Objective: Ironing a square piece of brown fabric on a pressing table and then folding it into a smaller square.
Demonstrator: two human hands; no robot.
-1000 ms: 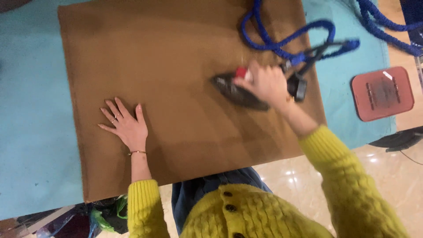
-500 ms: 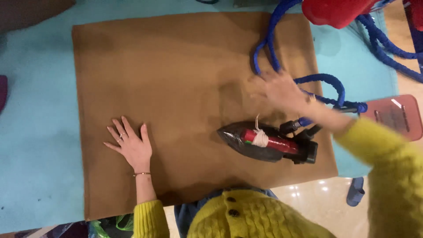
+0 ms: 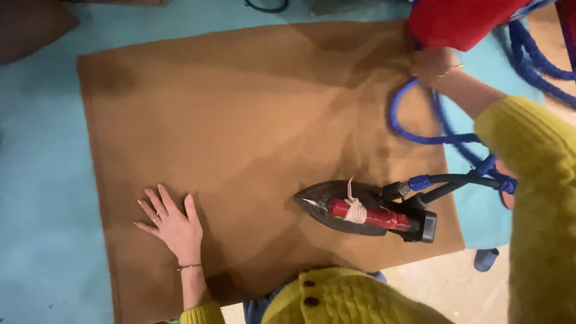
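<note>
Two hands were off the iron [image 3: 366,211], which sat flat near the brown cloth's [image 3: 240,138] near right edge. Left hand [image 3: 171,225] lay spread flat on it; right hand [image 3: 433,65] reached far right by the blue hose [image 3: 414,135], grip unclear. Creases remained mid-cloth.

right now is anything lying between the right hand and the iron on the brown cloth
Yes: a loop of the thick blue hose lies on the flat brown cloth between the right hand, up at the cloth's far edge, and the dark iron with the red handle. Otherwise only bare cloth lies between them.
</note>
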